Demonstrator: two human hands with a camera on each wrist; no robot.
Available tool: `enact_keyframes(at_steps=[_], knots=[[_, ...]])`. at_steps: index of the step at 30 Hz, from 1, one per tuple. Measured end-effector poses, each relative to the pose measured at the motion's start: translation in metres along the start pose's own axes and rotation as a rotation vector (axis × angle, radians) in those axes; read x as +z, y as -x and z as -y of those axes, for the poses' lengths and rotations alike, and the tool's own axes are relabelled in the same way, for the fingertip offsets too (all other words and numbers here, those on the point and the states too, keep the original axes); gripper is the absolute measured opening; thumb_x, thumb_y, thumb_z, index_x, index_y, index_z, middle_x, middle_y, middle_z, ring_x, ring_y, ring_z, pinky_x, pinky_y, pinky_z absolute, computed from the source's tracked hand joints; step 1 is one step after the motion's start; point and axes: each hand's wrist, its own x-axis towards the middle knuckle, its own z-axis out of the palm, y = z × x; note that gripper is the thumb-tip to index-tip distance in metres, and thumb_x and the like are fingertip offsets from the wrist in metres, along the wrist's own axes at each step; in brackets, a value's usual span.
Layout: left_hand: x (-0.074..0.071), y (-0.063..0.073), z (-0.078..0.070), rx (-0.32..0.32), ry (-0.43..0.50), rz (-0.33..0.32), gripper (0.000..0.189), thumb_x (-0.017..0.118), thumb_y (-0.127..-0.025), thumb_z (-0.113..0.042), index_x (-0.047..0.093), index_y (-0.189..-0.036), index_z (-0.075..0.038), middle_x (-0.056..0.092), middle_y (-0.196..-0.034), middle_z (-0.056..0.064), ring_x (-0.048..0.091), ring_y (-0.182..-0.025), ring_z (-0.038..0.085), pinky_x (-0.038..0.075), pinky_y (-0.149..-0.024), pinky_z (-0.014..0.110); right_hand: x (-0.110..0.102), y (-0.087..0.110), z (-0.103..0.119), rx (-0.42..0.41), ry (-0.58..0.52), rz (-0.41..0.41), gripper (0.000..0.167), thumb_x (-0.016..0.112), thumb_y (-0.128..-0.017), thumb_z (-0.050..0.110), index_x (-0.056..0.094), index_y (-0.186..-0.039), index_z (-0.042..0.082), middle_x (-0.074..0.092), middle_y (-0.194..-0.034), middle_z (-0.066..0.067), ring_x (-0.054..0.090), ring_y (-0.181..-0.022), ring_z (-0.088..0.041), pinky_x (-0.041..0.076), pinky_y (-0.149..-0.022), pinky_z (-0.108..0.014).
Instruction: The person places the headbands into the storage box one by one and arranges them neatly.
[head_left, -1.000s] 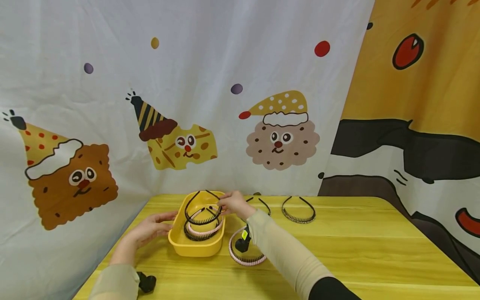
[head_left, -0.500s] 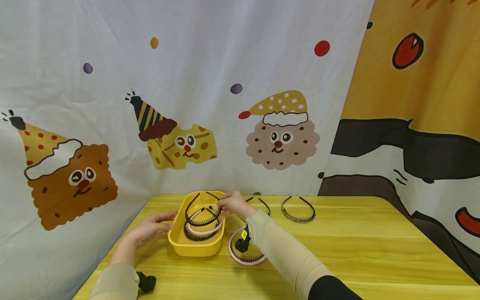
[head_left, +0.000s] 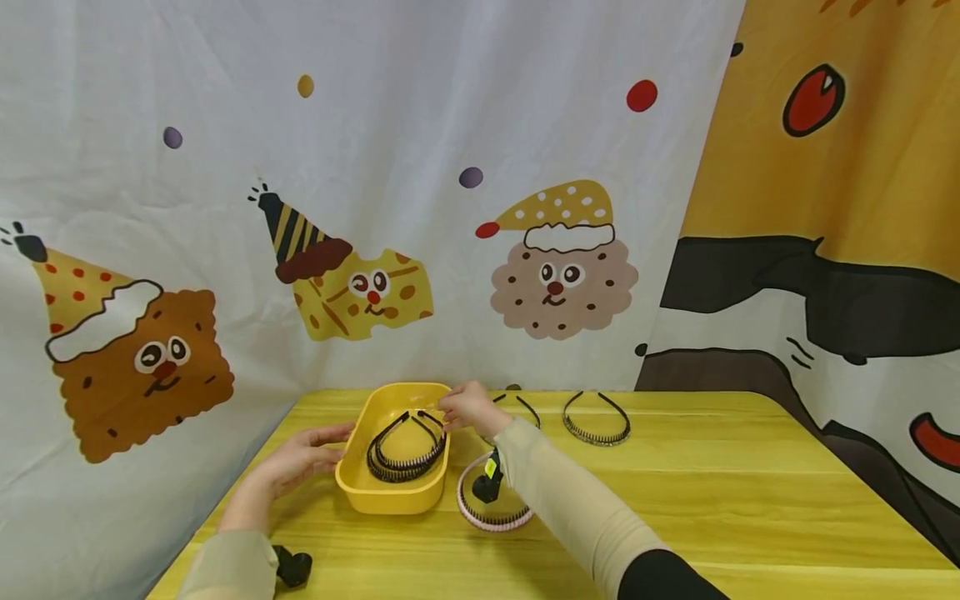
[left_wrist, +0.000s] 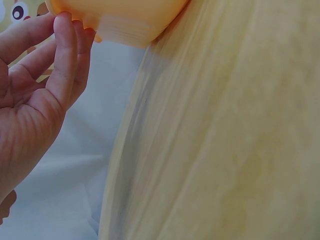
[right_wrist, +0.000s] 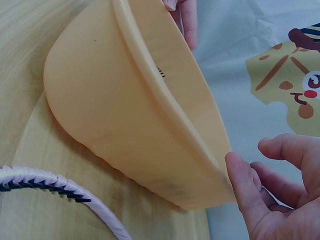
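Note:
A yellow plastic basket (head_left: pixel 396 502) stands on the table with black toothed headbands (head_left: pixel 401 476) lying in it. My left hand (head_left: pixel 306 454) rests its fingertips against the basket's left side; the left wrist view shows those fingers (left_wrist: pixel 65 55) fairly straight under the rim. At the far right corner of the basket is my right hand (head_left: pixel 471 408), holding nothing. In the right wrist view its fingertips touch near the rim, with the thumb apart. A pink headband (head_left: pixel 491 526) with black teeth lies right of the basket, partly hidden by the right wrist camera and sleeve.
Behind the right forearm lies a black headband (head_left: pixel 535 415), partly covered. Another dark headband (head_left: pixel 597 439) is farther right on the wooden table (head_left: pixel 712 500). A printed curtain (head_left: pixel 450 108) hangs along the table's back edge.
A black headband pinched by the right hand above the basket has dropped onto the others inside, covering the pink one there. The right fingers have let go; the left hand has not moved.

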Motion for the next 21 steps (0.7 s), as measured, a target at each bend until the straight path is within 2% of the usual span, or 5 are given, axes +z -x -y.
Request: enact_keyframes(at_steps=[4,9,12,16,21], knots=[[0.0,0.0,-0.002,0.005,0.004,0.0,0.062,0.055,-0.098,-0.005,0.023,-0.148,0.013,0.021,-0.151,0.034,0.054,-0.119,0.032,0.051,-0.091,0.034,-0.003,-0.001,0.003,-0.015,0.007,-0.011,0.023,0.06,-0.087,0.001,0.065,-0.104,-0.015,0.063,-0.09,-0.02,0.061,-0.074,-0.027,0.058,-0.072,-0.042],[0.0,0.0,-0.002,0.011,-0.002,0.008,0.062,0.054,-0.098,-0.003,0.021,-0.147,0.014,0.019,-0.151,0.036,0.053,-0.12,0.032,0.051,-0.09,0.033,-0.009,-0.002,0.006,-0.026,0.006,-0.008,0.024,0.061,-0.089,0.002,0.065,-0.106,-0.014,0.063,-0.088,-0.016,0.063,-0.077,-0.029,0.056,-0.077,-0.046],[0.001,0.0,-0.002,0.016,-0.003,0.013,0.062,0.054,-0.098,-0.003,0.02,-0.147,0.015,0.018,-0.15,0.036,0.053,-0.12,0.032,0.051,-0.09,0.033,-0.014,-0.002,0.009,-0.034,0.023,0.005,0.026,0.061,-0.09,0.003,0.063,-0.11,-0.015,0.063,-0.096,-0.02,0.063,-0.079,-0.029,0.057,-0.075,-0.043],[0.001,0.001,-0.001,0.021,-0.004,0.012,0.063,0.056,-0.097,-0.005,0.022,-0.147,0.014,0.02,-0.15,0.036,0.054,-0.12,0.03,0.051,-0.089,0.033,-0.025,-0.002,0.017,-0.031,0.041,-0.006,0.035,0.059,-0.091,0.004,0.057,-0.119,-0.017,0.058,-0.111,-0.032,0.063,-0.092,-0.04,0.057,-0.076,-0.041],[0.001,0.001,0.0,0.021,0.003,0.013,0.063,0.056,-0.097,-0.005,0.022,-0.147,0.014,0.02,-0.15,0.036,0.054,-0.119,0.029,0.051,-0.09,0.034,-0.043,-0.001,0.028,-0.043,0.062,-0.048,0.042,0.058,-0.091,0.005,0.051,-0.126,-0.018,0.058,-0.114,-0.031,0.062,-0.1,-0.042,0.056,-0.08,-0.045]])
